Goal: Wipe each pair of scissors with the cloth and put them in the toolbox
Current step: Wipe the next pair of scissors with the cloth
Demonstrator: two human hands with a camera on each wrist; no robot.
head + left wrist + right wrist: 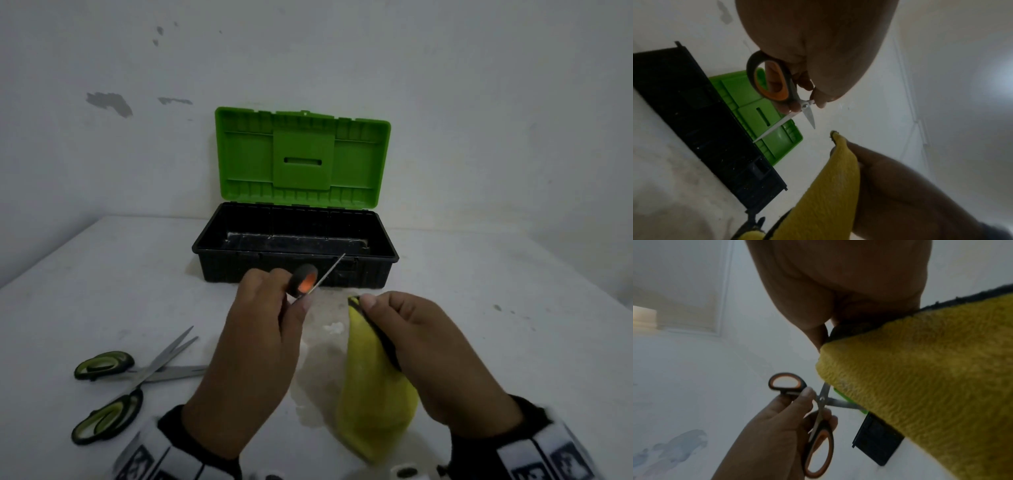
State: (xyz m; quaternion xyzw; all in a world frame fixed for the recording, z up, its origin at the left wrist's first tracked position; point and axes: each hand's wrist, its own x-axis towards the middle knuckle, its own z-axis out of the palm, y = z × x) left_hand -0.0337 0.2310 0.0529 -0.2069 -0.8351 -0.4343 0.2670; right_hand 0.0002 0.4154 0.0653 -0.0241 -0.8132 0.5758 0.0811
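Open toolbox (295,260) at table's (479,308) far edge, lid (302,158) upright against wall: entry from above and front only. Green-handled scissors (113,387) lying splayed front-left, blocking that corner. Bare surface right of box and along right side.

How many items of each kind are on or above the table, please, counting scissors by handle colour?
Orange-handled scissors: 1
Green-handled scissors: 2
Yellow cloth: 1
Toolbox: 1
Total: 5

Bare plain room, chipped white wall (109,102), white table (479,308), open toolbox (294,246)
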